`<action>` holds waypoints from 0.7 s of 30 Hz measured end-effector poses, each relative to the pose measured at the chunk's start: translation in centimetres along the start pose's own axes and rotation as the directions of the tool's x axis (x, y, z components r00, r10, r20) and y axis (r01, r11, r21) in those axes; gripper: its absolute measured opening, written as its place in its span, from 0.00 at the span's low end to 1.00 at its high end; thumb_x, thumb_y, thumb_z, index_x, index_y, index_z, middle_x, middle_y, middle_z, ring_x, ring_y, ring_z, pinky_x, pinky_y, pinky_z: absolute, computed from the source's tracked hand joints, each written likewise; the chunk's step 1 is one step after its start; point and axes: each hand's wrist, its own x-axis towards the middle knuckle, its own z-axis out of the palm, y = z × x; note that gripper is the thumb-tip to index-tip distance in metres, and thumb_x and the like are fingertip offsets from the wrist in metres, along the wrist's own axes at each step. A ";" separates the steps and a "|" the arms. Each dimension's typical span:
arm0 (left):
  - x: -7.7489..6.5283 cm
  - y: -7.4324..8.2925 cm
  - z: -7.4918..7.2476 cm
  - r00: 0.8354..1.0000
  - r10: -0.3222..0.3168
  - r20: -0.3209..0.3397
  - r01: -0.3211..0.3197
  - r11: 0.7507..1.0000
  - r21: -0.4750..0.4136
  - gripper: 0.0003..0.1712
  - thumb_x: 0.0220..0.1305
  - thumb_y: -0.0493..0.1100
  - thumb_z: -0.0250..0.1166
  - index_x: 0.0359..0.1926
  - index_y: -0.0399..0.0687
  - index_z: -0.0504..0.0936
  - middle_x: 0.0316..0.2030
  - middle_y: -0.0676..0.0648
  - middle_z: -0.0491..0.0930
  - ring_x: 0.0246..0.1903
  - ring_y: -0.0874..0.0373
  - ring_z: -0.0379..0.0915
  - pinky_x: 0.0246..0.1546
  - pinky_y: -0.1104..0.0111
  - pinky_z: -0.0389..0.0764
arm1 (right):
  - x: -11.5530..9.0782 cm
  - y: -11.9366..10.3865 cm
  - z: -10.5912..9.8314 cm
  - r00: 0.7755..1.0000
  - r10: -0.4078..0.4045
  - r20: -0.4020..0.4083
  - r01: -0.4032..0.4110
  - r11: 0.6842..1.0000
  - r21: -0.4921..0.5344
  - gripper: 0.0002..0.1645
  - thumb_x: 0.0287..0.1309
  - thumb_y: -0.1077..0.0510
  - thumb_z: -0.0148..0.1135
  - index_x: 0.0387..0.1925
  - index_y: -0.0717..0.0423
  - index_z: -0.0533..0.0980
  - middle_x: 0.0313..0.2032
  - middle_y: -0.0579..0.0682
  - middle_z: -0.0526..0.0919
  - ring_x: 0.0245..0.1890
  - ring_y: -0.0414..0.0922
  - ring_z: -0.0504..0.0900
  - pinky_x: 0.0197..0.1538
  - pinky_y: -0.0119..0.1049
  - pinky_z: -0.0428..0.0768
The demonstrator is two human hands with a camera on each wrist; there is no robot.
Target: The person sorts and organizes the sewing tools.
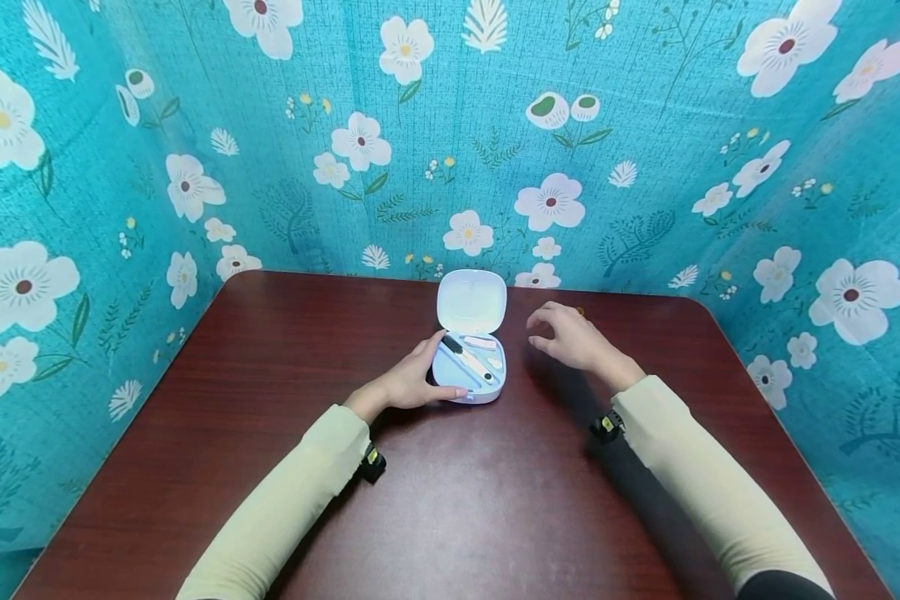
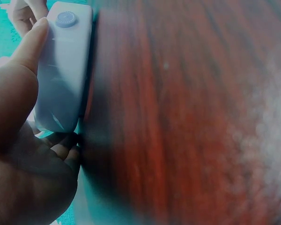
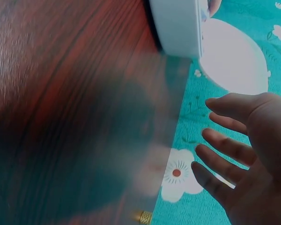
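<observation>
A small light-blue case [image 1: 469,395] stands on the table with its white lid [image 1: 472,302] raised at the back. Inside lie a slim white stick-like tool [image 1: 474,363] with a black end, a pink piece [image 1: 480,342] and a small pale piece [image 1: 494,363]. My left hand [image 1: 407,379] grips the case from the left, thumb along its front wall and fingers round its left side. A round button [image 2: 66,19] shows on the front wall in the left wrist view. To the right of the case, my right hand [image 1: 567,335] hovers above the table, fingers loosely bent, holding nothing.
The dark red-brown wooden table [image 1: 285,333] reaches to a teal flowered curtain [image 1: 450,167] behind and at both sides. A small knurled brass piece [image 3: 144,217] lies by the table's far edge, close to my right hand.
</observation>
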 end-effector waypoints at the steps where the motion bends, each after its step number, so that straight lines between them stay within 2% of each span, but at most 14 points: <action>1: 0.0 0.0 0.0 1.000 0.001 0.001 -0.001 1.000 0.002 0.69 0.57 0.66 0.74 0.83 0.53 0.38 0.78 0.40 0.49 0.74 0.49 0.53 0.74 0.54 0.59 | 0.0 0.2 -0.1 1.000 0.006 -0.007 -0.006 1.000 0.000 0.17 0.64 0.59 0.68 0.53 0.60 0.82 0.51 0.57 0.81 0.52 0.56 0.79 0.56 0.56 0.79; 9: -0.1 0.0 -0.1 1.000 0.009 0.006 -0.009 1.000 0.001 0.69 0.58 0.66 0.74 0.83 0.52 0.37 0.78 0.39 0.49 0.75 0.49 0.53 0.74 0.54 0.58 | 0.3 2.5 -0.8 0.996 0.047 -0.079 -0.043 0.998 0.048 0.25 0.64 0.61 0.67 0.61 0.65 0.75 0.55 0.63 0.77 0.54 0.60 0.78 0.56 0.59 0.77; 15: -0.1 -0.1 -0.1 1.000 0.009 0.010 -0.009 1.000 0.002 0.69 0.58 0.66 0.74 0.83 0.52 0.37 0.78 0.39 0.49 0.75 0.49 0.53 0.74 0.54 0.59 | 0.5 4.1 -1.4 0.991 0.111 -0.069 -0.106 0.992 0.075 0.27 0.67 0.61 0.64 0.64 0.65 0.71 0.60 0.67 0.73 0.57 0.64 0.76 0.57 0.61 0.76; 21: 0.1 -0.2 -0.1 1.000 0.005 0.012 -0.005 1.000 0.001 0.69 0.58 0.66 0.74 0.83 0.52 0.36 0.79 0.39 0.48 0.75 0.49 0.52 0.74 0.54 0.59 | 0.9 5.7 -1.5 0.984 0.168 -0.065 -0.163 0.984 0.077 0.27 0.67 0.62 0.63 0.65 0.65 0.71 0.61 0.67 0.70 0.54 0.65 0.77 0.55 0.60 0.76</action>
